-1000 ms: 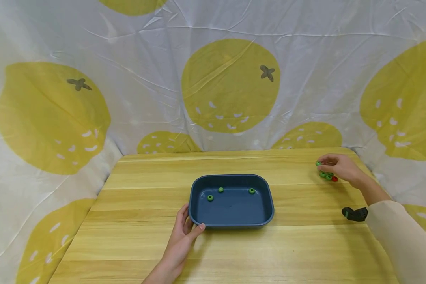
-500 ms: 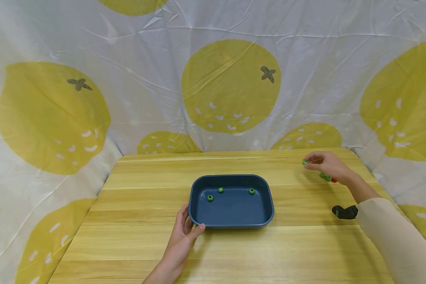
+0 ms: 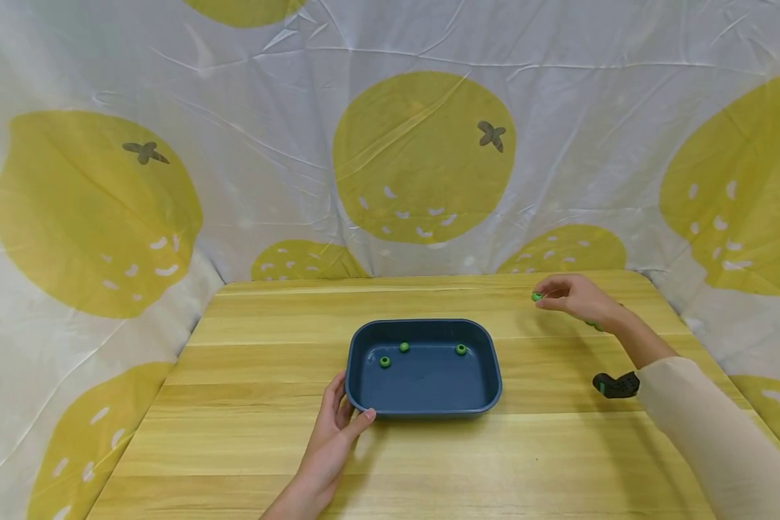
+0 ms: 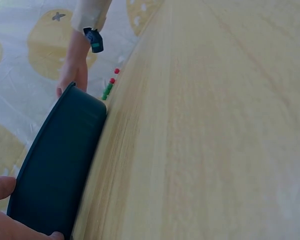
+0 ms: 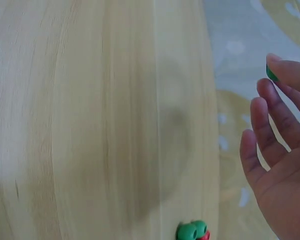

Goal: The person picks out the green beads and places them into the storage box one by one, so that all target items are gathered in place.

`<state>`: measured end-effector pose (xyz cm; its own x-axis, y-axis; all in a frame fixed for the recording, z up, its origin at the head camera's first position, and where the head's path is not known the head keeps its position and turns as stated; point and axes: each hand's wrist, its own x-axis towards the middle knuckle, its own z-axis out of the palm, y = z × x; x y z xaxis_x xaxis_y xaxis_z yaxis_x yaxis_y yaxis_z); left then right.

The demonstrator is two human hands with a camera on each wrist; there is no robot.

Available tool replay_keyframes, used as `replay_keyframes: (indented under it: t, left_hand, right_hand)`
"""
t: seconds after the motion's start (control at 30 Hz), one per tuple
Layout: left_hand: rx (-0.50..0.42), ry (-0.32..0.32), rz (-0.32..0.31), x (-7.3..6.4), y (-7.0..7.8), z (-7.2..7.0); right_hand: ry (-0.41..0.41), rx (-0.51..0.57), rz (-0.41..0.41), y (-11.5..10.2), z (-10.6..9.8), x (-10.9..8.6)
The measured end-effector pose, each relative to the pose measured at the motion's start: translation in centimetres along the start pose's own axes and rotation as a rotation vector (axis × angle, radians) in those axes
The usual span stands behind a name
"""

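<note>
My left hand grips the near left corner of a dark blue rectangular tray, with the thumb on the near rim and fingers along its left side. Three round green beads, each with a hole, lie inside; one bead sits towards the left. Right of the tray and above the table, my right hand pinches another green bead between thumb and fingertip. In the right wrist view that pinched bead is mostly hidden by the thumb, and the other fingers are spread loosely.
Behind the right hand lies a group of green and red beads, mostly covered in the head view. A separate red bead shows in the left wrist view. A lemon-print cloth hangs behind the wooden table. A black device sits at the right wrist.
My right hand has lifted the pinched green bead away from the group and carried it left towards the tray. The left hand and tray have stayed put.
</note>
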<state>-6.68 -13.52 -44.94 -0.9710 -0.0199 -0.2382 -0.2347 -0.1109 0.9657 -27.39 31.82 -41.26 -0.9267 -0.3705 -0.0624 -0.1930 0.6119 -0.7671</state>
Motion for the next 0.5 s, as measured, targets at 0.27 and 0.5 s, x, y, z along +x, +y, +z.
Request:
replay_keyframes:
  t: [0.27,0.5]
  left_hand:
    - [0.005,-0.003,-0.002,0.0,0.0,-0.1]
    - [0.014,-0.005,0.000,-0.1,-0.1,-0.2]
  right_hand:
    - [-0.026,-0.007,-0.037,-1.5,1.1,0.8]
    - [-0.062,-0.007,-0.085,-3.5,2.3,1.6]
